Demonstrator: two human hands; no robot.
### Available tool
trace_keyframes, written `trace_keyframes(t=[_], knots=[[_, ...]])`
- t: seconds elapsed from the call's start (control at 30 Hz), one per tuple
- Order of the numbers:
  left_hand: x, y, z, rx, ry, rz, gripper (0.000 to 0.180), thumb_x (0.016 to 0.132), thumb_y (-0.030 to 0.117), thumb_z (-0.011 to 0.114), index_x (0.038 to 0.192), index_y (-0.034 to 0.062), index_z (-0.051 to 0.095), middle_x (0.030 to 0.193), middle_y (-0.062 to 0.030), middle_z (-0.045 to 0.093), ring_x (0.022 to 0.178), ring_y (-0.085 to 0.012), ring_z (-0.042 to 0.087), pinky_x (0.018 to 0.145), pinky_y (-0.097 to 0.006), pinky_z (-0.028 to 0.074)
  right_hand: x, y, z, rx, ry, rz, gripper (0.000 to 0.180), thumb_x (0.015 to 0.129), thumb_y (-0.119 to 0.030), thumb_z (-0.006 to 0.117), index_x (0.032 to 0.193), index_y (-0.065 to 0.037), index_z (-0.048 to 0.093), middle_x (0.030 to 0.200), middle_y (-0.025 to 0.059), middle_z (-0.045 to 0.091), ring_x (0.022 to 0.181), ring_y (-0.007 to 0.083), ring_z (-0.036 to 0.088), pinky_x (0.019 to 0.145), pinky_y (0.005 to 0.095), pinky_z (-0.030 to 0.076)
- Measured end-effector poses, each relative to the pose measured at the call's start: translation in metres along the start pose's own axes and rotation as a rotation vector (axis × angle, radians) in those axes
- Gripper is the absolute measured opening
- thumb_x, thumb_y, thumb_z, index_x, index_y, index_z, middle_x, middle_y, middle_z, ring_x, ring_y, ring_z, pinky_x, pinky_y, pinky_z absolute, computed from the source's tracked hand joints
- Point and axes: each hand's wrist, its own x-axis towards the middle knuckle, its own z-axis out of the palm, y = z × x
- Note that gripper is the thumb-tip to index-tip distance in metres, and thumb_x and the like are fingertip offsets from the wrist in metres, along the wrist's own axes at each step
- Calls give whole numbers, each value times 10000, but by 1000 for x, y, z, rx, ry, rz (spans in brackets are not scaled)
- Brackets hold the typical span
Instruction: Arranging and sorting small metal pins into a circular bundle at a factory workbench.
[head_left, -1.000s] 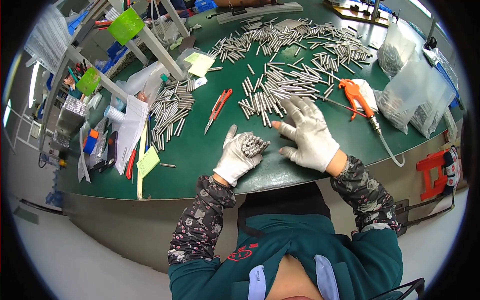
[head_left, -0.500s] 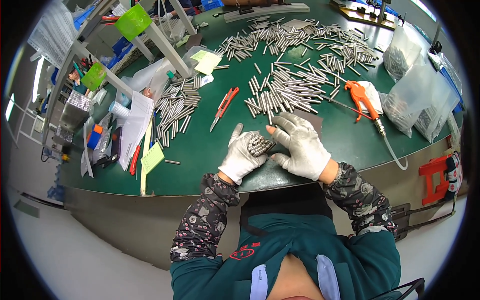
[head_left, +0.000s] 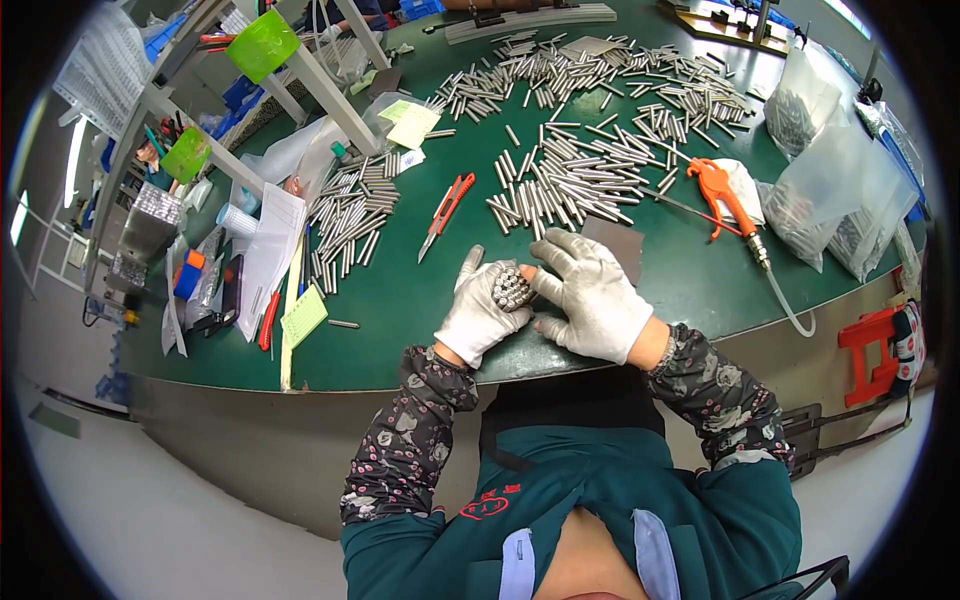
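Observation:
My left hand [head_left: 475, 315], in a white glove with bare fingertips, is closed around a bundle of metal pins [head_left: 512, 289]. The round shiny pin ends face up out of its grip. From the right my gloved right hand [head_left: 592, 300] curves against the same bundle, one bare fingertip pressing on its upper edge and the thumb lower down by the left fingers. The bundle's underside is hidden by the hands. Beyond them lies a large heap of loose metal pins [head_left: 565, 180]. A red utility knife [head_left: 446, 217] lies to the left of the heap.
Smaller pin pile [head_left: 350, 215] at left, beside papers [head_left: 275, 245] and red-handled tool [head_left: 269, 320]. Orange air gun [head_left: 725, 195] with hose at right, near clear bags of pins [head_left: 825, 200]. Brown-grey sheet [head_left: 613, 248] behind my right hand. Green table's front edge [head_left: 400, 385] runs before me.
My right hand has shifted slightly left, its fingertip now on the bundle. The bundle has tipped more upright, so its pin ends show as a rounder cluster.

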Motion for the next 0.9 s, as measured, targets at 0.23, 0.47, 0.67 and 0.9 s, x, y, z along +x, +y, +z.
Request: trace_keyframes(t=[0.23, 0.47, 0.67, 0.9], knots=[[-2, 2, -2, 157, 22, 67, 301, 624, 213, 667, 919, 175, 618, 952, 11, 597, 980, -158, 532, 1067, -456, 172, -3, -4, 4, 19, 2, 4, 570, 627, -254, 668, 1126, -17, 529, 1172, 183, 486, 1156, 331, 412, 963, 429, 329], [-2, -1, -2, 23, 17, 35, 349, 642, 230, 670, 980, 177, 603, 958, 5, 598, 988, -150, 533, 1072, -444, 160, -4, -8, -3, 23, 37, 20, 592, 625, -264, 674, 1152, -42, 520, 1216, 178, 455, 1170, 335, 396, 976, 442, 316], [-1, -2, 2, 27, 67, 97, 347, 656, 285, 688, 989, 213, 624, 928, 27, 607, 975, -155, 538, 1071, -438, 167, 6, -2, -4, 12, 73, -78, 518, 632, -315, 670, 1083, -76, 583, 1200, 172, 467, 1168, 340, 393, 969, 446, 314], [-1, 2, 0, 57, 36, 33, 251, 632, 229, 687, 881, 211, 664, 878, 28, 609, 963, -152, 538, 1072, -426, 174, -3, 9, -15, -48, 46, 45, 486, 653, -312, 669, 1068, -71, 587, 1215, 165, 462, 1178, 330, 384, 961, 427, 324]])
